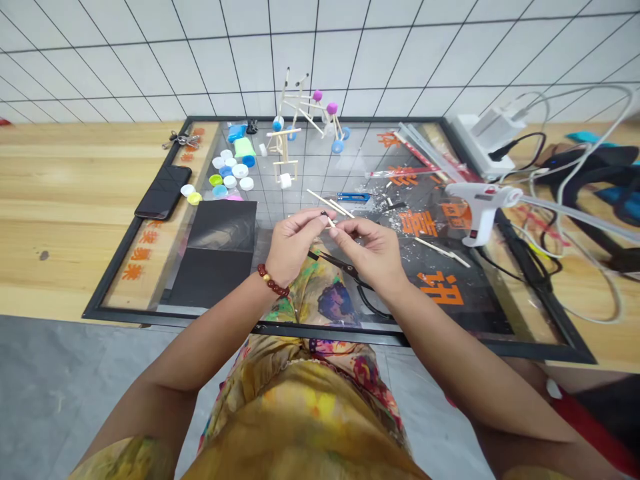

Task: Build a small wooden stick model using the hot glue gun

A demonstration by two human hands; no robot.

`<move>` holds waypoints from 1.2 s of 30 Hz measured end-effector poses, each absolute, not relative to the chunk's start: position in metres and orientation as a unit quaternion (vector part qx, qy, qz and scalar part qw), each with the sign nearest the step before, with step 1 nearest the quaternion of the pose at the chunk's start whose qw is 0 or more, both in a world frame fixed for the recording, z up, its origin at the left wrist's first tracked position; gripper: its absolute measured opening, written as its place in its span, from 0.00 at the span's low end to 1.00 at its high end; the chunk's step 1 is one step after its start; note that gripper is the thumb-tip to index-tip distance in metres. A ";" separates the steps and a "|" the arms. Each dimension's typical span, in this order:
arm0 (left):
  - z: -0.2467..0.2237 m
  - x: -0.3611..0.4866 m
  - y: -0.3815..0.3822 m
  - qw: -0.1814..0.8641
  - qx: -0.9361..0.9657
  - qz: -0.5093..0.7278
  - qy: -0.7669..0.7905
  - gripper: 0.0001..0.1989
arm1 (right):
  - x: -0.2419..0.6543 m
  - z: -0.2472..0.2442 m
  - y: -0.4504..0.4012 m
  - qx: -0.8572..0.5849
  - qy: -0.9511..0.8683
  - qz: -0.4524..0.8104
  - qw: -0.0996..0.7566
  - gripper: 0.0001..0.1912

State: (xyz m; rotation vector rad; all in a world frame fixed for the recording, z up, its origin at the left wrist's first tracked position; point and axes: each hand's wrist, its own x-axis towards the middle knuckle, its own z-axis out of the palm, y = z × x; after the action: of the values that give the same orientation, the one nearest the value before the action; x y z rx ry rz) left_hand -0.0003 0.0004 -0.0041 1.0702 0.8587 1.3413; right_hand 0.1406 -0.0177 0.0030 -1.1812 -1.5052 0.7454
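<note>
Left to right: black card [215,240] lies flat on the table [280,328]. Our left hand [294,248] has its fingers pinched shut on the dark end of a short pale stick [331,223], which sits between both hands. Our right hand [373,255] pinches the other end; contact mostly hidden. We'd pinch close in, keep the stick straight, go light on force, stay clear of the scissors [341,265] just below. Glue gun [483,200] stands well right.

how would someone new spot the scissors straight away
Find the black-framed glass sheet on the wooden table. Toward its front edge, beside the right hand, lie the scissors. Unlike the pale, straight sticks nearby, they are dark, with a looped handle.
</note>
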 end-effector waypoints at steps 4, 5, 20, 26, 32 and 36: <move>-0.005 0.001 0.001 0.565 0.464 0.575 0.367 0.05 | 0.142 0.003 -0.018 -0.496 -0.622 0.306 0.523 0.07; -0.005 0.001 0.001 0.565 0.463 0.575 0.369 0.05 | 0.142 0.003 -0.018 -0.498 -0.621 0.302 0.524 0.07; -0.006 0.000 0.000 0.568 0.476 0.563 0.365 0.07 | 0.142 0.004 -0.021 -0.496 -0.627 0.278 0.533 0.06; -0.001 0.000 0.000 0.608 0.454 0.554 0.342 0.11 | 0.142 0.004 -0.020 -0.505 -0.595 0.336 0.527 0.07; -0.001 0.000 0.000 0.629 0.443 0.551 0.323 0.12 | 0.140 0.005 -0.019 -0.511 -0.574 0.353 0.534 0.08; -0.006 -0.001 0.001 0.603 0.466 0.548 0.344 0.10 | 0.141 0.004 -0.021 -0.512 -0.599 0.316 0.529 0.08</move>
State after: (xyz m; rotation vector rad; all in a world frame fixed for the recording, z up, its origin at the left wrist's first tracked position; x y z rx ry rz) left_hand -0.0009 0.0014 -0.0056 1.0794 0.7973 1.2690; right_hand 0.1409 -0.0207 0.0039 -1.2218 -1.4307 0.7552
